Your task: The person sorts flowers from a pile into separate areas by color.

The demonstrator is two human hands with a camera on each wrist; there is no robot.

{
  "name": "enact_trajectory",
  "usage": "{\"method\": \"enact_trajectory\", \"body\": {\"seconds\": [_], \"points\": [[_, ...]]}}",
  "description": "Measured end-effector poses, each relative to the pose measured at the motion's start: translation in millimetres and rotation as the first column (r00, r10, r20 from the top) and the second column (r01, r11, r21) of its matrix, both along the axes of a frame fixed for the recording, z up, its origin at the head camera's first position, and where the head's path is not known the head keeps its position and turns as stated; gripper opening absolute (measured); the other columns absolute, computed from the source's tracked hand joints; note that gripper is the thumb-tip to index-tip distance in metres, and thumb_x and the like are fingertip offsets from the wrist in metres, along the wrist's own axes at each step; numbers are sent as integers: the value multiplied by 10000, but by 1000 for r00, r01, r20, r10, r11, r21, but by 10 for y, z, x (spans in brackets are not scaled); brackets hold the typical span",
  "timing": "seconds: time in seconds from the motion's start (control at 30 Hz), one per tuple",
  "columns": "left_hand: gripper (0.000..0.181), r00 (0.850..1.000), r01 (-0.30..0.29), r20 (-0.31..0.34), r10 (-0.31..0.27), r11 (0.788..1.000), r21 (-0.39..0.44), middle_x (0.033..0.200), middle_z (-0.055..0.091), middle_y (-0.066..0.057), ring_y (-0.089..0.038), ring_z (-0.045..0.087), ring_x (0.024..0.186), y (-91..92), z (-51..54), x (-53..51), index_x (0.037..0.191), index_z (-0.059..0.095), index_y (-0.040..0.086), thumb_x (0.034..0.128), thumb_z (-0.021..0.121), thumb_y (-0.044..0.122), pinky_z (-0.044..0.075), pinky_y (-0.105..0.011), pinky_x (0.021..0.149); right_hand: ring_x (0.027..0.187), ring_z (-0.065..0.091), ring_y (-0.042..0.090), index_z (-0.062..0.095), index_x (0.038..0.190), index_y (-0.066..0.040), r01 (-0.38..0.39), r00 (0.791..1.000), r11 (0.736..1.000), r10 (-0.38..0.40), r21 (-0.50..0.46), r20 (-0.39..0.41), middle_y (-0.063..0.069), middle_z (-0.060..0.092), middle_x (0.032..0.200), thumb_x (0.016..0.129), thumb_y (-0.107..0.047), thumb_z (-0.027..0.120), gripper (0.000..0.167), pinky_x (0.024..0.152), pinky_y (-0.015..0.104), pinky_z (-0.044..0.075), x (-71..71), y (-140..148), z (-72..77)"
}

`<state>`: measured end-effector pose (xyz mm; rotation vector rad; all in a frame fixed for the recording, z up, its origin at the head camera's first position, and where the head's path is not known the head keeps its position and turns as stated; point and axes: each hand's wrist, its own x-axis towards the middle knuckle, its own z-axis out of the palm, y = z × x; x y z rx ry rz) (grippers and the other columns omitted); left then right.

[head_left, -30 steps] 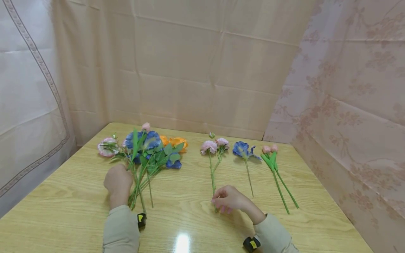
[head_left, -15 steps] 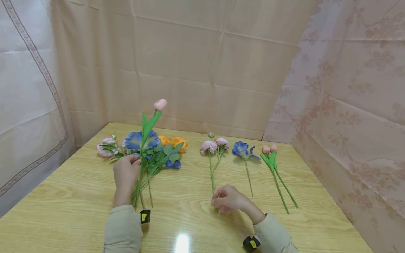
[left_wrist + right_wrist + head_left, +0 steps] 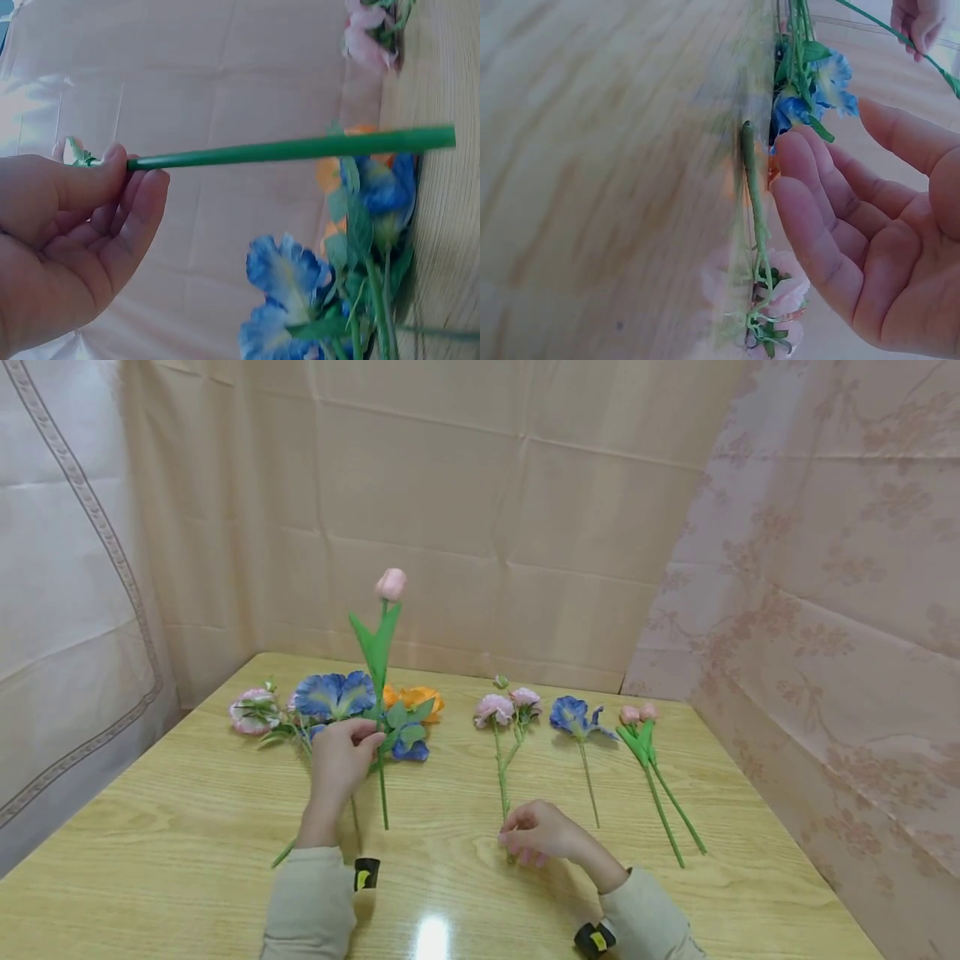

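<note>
My left hand point(image 3: 342, 762) pinches the stem of a pink tulip point(image 3: 392, 585) and holds it upright over the left pile. In the left wrist view, thumb and fingertips of the hand point(image 3: 82, 225) meet on the green stem point(image 3: 285, 150). Under it lie blue flowers point(image 3: 335, 695), an orange flower point(image 3: 420, 697) and a pink-white flower point(image 3: 255, 711). My right hand point(image 3: 551, 833) rests near the stem end of the pink peony branch point(image 3: 501, 768); in the right wrist view its fingers point(image 3: 802, 210) are loosely bent, with nothing between them and the thumb.
Right of the peony branch, a blue flower point(image 3: 573, 717) and two crossed pink tulips point(image 3: 647, 745) lie on the wooden table point(image 3: 450, 893). A beige curtain point(image 3: 480, 527) hangs behind the table, with a patterned cloth point(image 3: 840, 610) along the right side.
My left hand has lifted one pink tulip out of the left pile and moved it right, turning it upright. A stem end now shows left of that wrist. The right hand has stayed put.
</note>
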<state>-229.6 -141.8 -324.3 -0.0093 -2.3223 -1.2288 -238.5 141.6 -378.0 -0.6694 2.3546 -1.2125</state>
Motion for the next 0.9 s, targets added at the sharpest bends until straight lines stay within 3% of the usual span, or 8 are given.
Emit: {"method": "enact_trajectory", "body": {"seconds": [0.2,0.43,0.63,0.8,0.9], "points": [[105,989,136,52,-141,987,88,742,638,-152,-266,623,603,243,-25,-31,868,641,-71,785,653,-7,504,-290,539,555,557,197,602,965,65,-11,999,999,9,-43,-39,106,599,687,868,-151,577,237,485,328,477,11,-27,7],[56,958,274,41,-283,949,154,694,628,-126,-234,602,570,520,-43,-8,771,605,-56,790,643,-19,510,-299,532,665,574,252,532,1074,132,-6,993,996,-5,-89,-122,87,600,824,878,-127,565,326,555,327,499,52,-93,58],[44,915,385,55,-399,907,170,645,594,-84,-190,585,549,711,-97,6,766,596,-55,804,615,-44,507,-279,523,770,587,239,539,1080,124,20,969,993,-48,-119,-242,113,621,876,867,-98,583,310,574,261,495,75,-161,64],[44,874,464,76,-480,871,164,657,590,-93,-201,591,564,815,-141,18,785,588,-72,819,596,-45,508,-271,527,788,593,258,560,1031,127,4,967,984,-48,-176,-251,144,625,870,855,-54,588,254,598,248,495,104,-208,48],[42,859,489,81,-505,858,158,660,592,-93,-230,598,577,854,-152,26,783,589,-64,820,594,-46,511,-282,534,780,595,252,576,1000,119,-5,969,979,-45,-202,-243,148,626,859,846,-52,599,231,601,260,504,116,-231,34]]}}
